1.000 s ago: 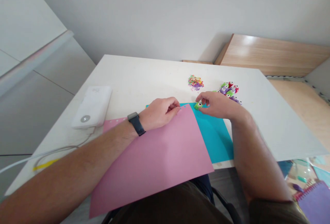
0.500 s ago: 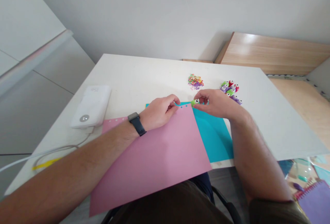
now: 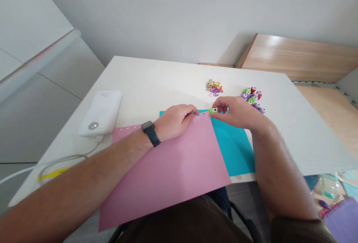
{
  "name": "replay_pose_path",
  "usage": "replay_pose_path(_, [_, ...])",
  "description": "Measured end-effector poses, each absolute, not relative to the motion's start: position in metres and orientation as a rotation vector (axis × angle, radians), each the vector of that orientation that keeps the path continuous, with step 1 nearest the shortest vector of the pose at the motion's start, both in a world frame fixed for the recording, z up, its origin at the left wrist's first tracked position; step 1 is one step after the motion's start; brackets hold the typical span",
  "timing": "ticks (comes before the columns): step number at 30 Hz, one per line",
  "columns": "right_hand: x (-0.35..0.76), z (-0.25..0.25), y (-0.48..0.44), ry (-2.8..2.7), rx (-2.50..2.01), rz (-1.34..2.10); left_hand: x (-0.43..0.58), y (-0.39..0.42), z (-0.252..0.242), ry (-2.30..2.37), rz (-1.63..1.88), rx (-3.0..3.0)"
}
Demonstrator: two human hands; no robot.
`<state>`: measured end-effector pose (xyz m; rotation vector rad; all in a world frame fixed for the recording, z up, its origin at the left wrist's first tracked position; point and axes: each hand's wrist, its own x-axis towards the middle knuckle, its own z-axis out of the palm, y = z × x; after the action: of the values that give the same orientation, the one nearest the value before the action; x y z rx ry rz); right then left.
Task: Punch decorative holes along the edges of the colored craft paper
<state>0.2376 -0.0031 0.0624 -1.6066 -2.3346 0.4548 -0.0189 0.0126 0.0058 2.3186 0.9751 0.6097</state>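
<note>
A pink sheet of paper (image 3: 179,168) lies at a slant across the table's front, its near edge jutting past the tabletop. Small punched holes run along its far edge. My left hand (image 3: 177,120), with a dark watch on the wrist, pinches that far edge near the right corner. In my right hand (image 3: 232,110) is a small green hole punch (image 3: 213,111), held between thumb and fingers at the pink sheet's far right corner. Whether its jaws are around the paper is too small to tell. A blue sheet (image 3: 235,150) lies under the pink one.
Beyond my hands is a pile of small colourful paper cutouts (image 3: 214,87). Several green, red and purple punches (image 3: 253,97) sit in a cluster to its right. A white power bank (image 3: 102,112) with a cable stands on the left of the white table (image 3: 156,79).
My left hand's fingertips have closed together and shifted slightly right along the pink sheet's edge. The right hand keeps the green punch at the corner. The whole view has shifted slightly.
</note>
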Motion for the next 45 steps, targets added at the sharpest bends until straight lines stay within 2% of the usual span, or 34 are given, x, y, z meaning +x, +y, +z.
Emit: replay_pose_path(45, [0.2353,0.0639,-0.0059,-2.329,-1.565,0.428,-0.0180,0.0115,0.0081,0.997,0.575,2.342])
